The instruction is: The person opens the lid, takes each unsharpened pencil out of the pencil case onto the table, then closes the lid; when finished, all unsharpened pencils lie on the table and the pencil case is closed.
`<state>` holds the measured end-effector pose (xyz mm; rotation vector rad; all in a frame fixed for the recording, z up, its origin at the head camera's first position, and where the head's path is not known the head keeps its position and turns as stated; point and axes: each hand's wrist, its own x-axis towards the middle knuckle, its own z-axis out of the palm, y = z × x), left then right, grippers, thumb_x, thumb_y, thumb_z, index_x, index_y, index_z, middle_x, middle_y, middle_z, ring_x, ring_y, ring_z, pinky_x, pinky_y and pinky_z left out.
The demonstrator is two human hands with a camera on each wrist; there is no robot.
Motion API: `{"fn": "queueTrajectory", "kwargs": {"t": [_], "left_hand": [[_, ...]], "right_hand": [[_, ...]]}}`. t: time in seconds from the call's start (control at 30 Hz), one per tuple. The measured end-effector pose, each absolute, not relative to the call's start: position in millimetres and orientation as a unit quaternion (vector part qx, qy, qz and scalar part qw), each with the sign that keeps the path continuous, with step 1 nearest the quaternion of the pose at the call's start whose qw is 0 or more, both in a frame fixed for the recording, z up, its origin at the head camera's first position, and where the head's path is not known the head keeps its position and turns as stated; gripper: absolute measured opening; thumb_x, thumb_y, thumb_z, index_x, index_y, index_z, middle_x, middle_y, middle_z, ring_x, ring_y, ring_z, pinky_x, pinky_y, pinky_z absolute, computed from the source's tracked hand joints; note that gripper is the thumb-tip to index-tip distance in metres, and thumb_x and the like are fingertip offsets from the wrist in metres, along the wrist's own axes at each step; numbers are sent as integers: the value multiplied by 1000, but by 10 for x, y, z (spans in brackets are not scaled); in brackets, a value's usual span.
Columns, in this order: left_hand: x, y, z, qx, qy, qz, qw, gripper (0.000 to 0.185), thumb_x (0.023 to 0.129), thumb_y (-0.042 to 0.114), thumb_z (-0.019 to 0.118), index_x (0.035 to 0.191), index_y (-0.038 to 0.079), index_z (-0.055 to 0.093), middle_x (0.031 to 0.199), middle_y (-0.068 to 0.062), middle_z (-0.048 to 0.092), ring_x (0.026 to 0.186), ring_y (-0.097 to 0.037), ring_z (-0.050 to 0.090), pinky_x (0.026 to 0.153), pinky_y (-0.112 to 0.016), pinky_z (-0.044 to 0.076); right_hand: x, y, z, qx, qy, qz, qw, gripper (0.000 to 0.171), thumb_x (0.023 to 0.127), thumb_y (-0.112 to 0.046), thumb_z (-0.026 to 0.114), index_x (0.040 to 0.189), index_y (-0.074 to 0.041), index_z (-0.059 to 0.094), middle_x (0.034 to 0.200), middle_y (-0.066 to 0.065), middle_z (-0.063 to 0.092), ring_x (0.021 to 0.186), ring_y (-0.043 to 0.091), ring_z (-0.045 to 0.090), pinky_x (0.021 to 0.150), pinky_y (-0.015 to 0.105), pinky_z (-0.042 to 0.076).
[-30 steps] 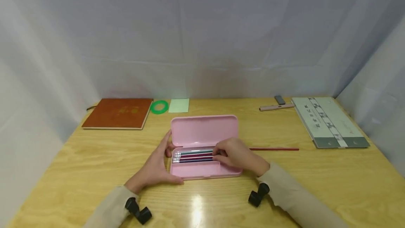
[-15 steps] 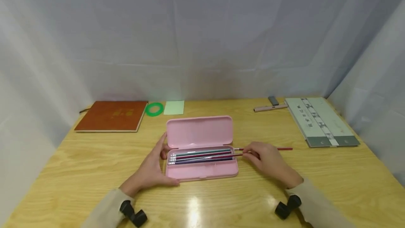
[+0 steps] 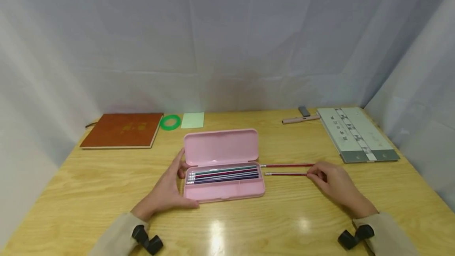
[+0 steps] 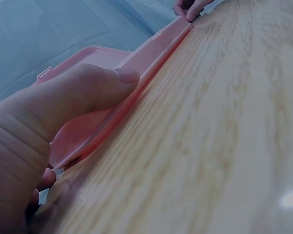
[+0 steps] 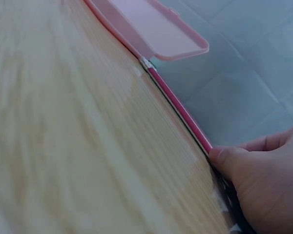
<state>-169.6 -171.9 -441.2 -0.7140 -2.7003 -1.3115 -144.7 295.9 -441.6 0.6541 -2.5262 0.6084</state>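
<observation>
A pink pencil case (image 3: 224, 198) lies open in mid-table, its lid (image 3: 221, 147) tipped back. Several pencils (image 3: 224, 175) lie side by side in its long compartment, eraser ends to the left. My left hand (image 3: 167, 191) grips the case's left end, thumb along the front edge (image 4: 100, 87) and fingers round the back. To the right of the case, my right hand (image 3: 335, 183) pinches a dark red striped pencil (image 3: 286, 174) by its right part, eraser end toward the case. Another red pencil (image 3: 288, 165) lies just behind it, its right end hidden by the hand.
At the back left are a brown notebook (image 3: 122, 131), a green tape roll (image 3: 170, 123) and pale green sticky notes (image 3: 193, 120). On the far right lie a pale green book (image 3: 357, 134), a pinkish pen (image 3: 300, 119) and a grey eraser (image 3: 304, 111). A curtain (image 3: 227, 42) hangs behind.
My right hand has pulled the striped pencil out of the case and carried it rightward, down beside the other red pencil. The left hand has kept its hold on the case.
</observation>
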Motion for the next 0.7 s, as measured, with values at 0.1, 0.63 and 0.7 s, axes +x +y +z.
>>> {"fn": "queueTrajectory", "kwargs": {"t": [0.1, 0.63, 0.7], "left_hand": [[-1702, -1710, -4410, -229, -876, -423, 27, 149, 39, 47, 95, 156, 21, 6, 110, 3, 53, 89, -12, 43, 78, -25, 40], [-1707, -1694, -4425, -236, -873, -426, 30, 149, 39, 43, 96, 156, 19, 7, 109, 3, 54, 88, -12, 42, 76, -25, 40], [-1712, -1702, -4422, -235, -874, -423, 31, 149, 39, 44, 96, 156, 20, 7, 109, 3, 53, 88, -12, 42, 76, -24, 40]], "right_hand": [[-1489, 2943, -4431, 245, -917, 206, 237, 21, 73, -2, 79, 84, -16, 68, 65, -15, 44, 56, -5, 35, 50, 18, 33], [-1686, 2663, -4371, 246, -942, 137, 184, 14, 85, -9, 71, 99, -12, 69, 78, -5, 54, 64, 4, 43, 57, 25, 38], [-1680, 2661, -4363, 241, -945, 137, 176, 14, 85, -9, 71, 99, -12, 69, 79, -5, 55, 65, 5, 44, 58, 26, 39]]}}
